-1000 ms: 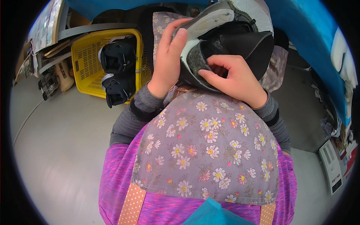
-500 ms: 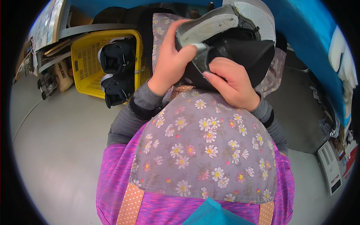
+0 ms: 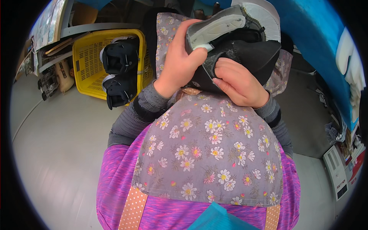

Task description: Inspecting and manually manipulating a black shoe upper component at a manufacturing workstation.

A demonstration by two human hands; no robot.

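In my lap lies what looks like a helmet with a white shell (image 3: pixel 264 17) and black soft lining (image 3: pixel 255 53). My left hand (image 3: pixel 178 63) is closed round the dark ear flap, its thumb pressed on a small whitish piece (image 3: pixel 204 47) at the edge. Inside that flap sits a long off-white plastic insert (image 3: pixel 218 30). My right hand (image 3: pixel 241 82) pinches the edge of the black lining, fingers curled and thumb against the fabric. Its fingertips are partly hidden in the fold.
To my left stands a yellow plastic basket (image 3: pixel 86 65) holding two similar helmets (image 3: pixel 119 57) with black padding. A shelf frame (image 3: pixel 92 28) runs behind it. Blue sheeting (image 3: pixel 318 30) rises at right. A white and grey box (image 3: pixel 337 172) stands at far right.
Both hands have shifted slightly to the right. The lining edge is pulled farther from the flap, showing a rough fuzzy patch; the right fingers have curled in more.
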